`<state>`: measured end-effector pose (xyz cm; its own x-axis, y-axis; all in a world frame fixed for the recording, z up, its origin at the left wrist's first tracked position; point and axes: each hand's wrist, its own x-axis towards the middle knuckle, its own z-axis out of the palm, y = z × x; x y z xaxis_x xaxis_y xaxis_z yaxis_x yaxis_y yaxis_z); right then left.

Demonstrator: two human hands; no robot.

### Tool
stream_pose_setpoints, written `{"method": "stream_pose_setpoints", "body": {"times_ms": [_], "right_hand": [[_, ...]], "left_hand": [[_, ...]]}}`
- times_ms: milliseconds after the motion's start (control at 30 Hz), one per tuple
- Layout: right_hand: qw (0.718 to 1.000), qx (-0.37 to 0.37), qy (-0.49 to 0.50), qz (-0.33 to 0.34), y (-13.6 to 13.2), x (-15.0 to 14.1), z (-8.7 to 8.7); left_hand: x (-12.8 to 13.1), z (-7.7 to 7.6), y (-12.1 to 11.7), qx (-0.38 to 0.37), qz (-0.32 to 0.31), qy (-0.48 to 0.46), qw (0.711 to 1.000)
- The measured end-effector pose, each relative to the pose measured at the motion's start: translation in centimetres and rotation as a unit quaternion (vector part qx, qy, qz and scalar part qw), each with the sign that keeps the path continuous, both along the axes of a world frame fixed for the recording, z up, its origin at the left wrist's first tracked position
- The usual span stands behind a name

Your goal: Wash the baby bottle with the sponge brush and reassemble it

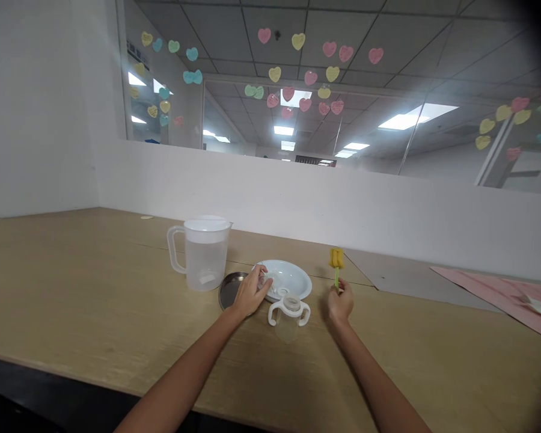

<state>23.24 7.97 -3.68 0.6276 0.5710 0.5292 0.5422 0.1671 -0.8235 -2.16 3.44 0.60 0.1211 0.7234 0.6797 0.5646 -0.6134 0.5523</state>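
Head view: right hand (340,302) holds a yellow bottle brush (336,260).

A bottle brush (336,260) with a yellow sponge head and thin green handle stands upright, pinched in the right hand (340,304). The left hand (251,292) has its fingers on small white parts (270,284) lying in a shallow white bowl (295,273). Just in front of the bowl sits a clear baby cup (291,307), upright, with two white handles
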Motion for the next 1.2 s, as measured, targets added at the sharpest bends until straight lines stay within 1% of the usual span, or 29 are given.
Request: {"method": "stream_pose_setpoints", "body": {"times_ms": [67,133,233,300,400,500,600,667,733,800,867,1000,1133,1200], "right_hand": [[0.997,0.060,-0.040,-0.009,-0.6,-0.4,0.7],[0.993,0.100,-0.068,-0.017,-1.2,-0.9,1.4],[0.982,0.130,-0.139,-0.006,-2.2,-1.8,2.3],[0.960,0.149,-0.235,0.025,-2.8,-2.4,2.6],[0.908,0.186,-0.368,0.080,-3.6,-3.1,2.8],[0.867,0.212,-0.436,0.115,-4.1,-3.6,2.8],[0.847,0.214,-0.471,0.126,-4.1,-3.6,2.9],[0.842,0.215,-0.479,0.125,-4.0,-3.5,2.9],[0.837,0.217,-0.486,0.126,-4.0,-3.4,2.9],[0.833,0.218,-0.492,0.131,-3.9,-3.4,3.0],[0.832,0.214,-0.494,0.133,-4.0,-3.3,3.0],[0.839,0.211,-0.483,0.139,-4.0,-3.3,3.0],[0.840,0.214,-0.475,0.154,-3.9,-3.3,3.0],[0.840,0.218,-0.472,0.157,-3.9,-3.2,3.0]], "left_hand": [[0.2,-0.2,0.3,-0.011,-0.006,-0.066,0.998],[0.5,-0.3,0.6,-0.035,-0.019,-0.140,0.989],[0.7,-0.2,1.1,-0.080,-0.051,-0.257,0.962],[0.8,0.0,1.2,-0.099,-0.065,-0.319,0.940],[0.8,0.4,1.2,-0.118,-0.073,-0.367,0.920],[1.1,0.5,1.2,-0.129,-0.107,-0.392,0.905],[1.5,0.2,1.4,-0.138,-0.173,-0.413,0.884],[1.7,-0.2,1.5,-0.145,-0.203,-0.414,0.875],[1.6,-0.4,1.7,-0.147,-0.210,-0.405,0.878],[1.5,-0.5,1.8,-0.144,-0.196,-0.392,0.887],[1.2,-0.5,1.8,-0.142,-0.168,-0.387,0.895],[0.7,-0.1,1.7,-0.144,-0.120,-0.402,0.896],[0.6,0.1,1.7,-0.135,-0.099,-0.412,0.896],[0.6,0.0,1.8,-0.136,-0.103,-0.407,0.897]]}}
